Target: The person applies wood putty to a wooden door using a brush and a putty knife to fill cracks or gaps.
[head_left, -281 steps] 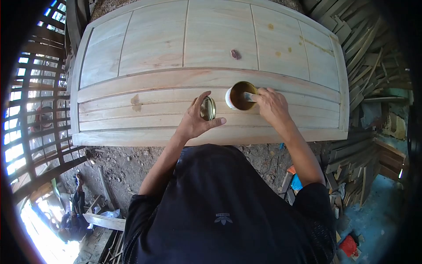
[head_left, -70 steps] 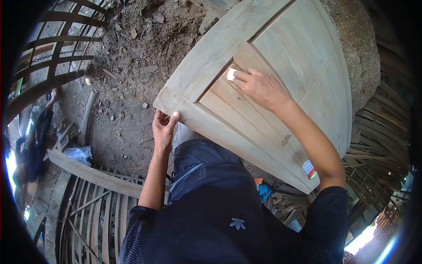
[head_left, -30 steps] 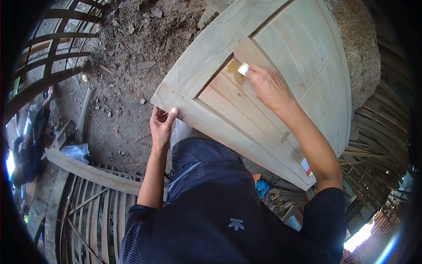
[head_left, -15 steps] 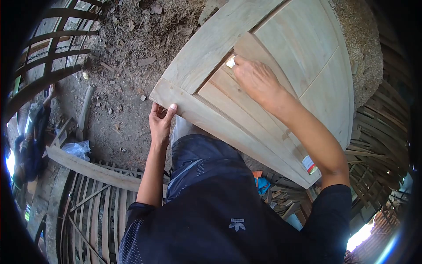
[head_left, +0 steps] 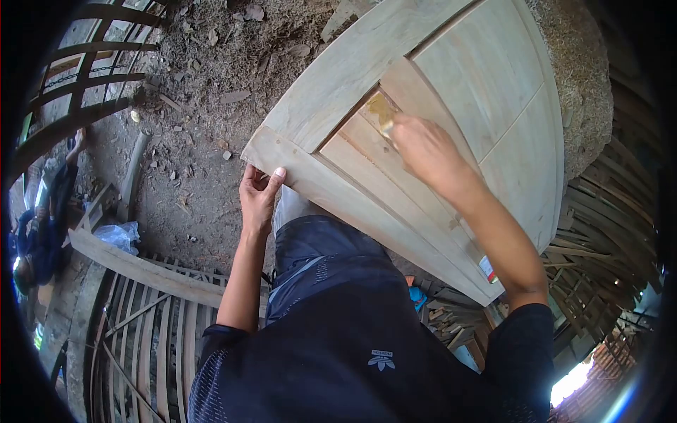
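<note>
A paneled wooden door [head_left: 451,92] with a curved edge lies across the view in front of me. My left hand [head_left: 259,196] grips its near left corner, thumb on top and fingers underneath. My right hand [head_left: 427,149] is closed around a small, pale scraper [head_left: 386,127], mostly covered by the fingers. The tool touches the upper end of a recessed panel, beside a yellowish, wet-looking patch [head_left: 379,108]. Close to my right forearm, a small can [head_left: 488,269] with a red and white label sits on the door's near right part.
Wood scraps and debris cover the dirt ground [head_left: 204,106] at left. A curved plank [head_left: 141,266] and slatted wooden frames lie at lower left. Stacked wood strips [head_left: 613,211] stand at right. Another person [head_left: 49,233] is at the far left, near a clear plastic bag [head_left: 118,236].
My right hand has drawn the scraper down and slightly right along the recessed panel, exposing the yellowish patch. My left hand keeps its hold on the door corner.
</note>
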`<state>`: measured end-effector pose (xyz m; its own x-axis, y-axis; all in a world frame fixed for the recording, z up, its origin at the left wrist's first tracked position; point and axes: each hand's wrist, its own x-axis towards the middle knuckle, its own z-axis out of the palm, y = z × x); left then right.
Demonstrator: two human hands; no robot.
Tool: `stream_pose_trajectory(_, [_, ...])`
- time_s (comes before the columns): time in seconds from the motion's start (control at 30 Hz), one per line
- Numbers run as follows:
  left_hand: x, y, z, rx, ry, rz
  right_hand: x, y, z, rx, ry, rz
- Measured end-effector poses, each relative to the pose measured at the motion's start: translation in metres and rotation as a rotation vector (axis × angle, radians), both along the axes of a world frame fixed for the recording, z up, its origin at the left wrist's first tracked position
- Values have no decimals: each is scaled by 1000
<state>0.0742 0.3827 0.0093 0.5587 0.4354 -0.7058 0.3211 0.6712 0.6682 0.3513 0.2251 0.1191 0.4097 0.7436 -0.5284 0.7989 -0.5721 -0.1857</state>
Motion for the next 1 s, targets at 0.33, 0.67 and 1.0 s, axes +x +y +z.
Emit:
stream_pose_trajectory(0.33, [2, -3, 3, 17, -23, 60, 84, 49, 3, 122, 145, 521])
stream_pose_trajectory(0.67, [-1, -4, -2, -3, -16, 32, 88, 84, -23, 54, 15, 1081])
stream_pose_trajectory(1.0, [3, -6, -2, 31, -14, 79, 114, 7, 17, 286, 4, 586])
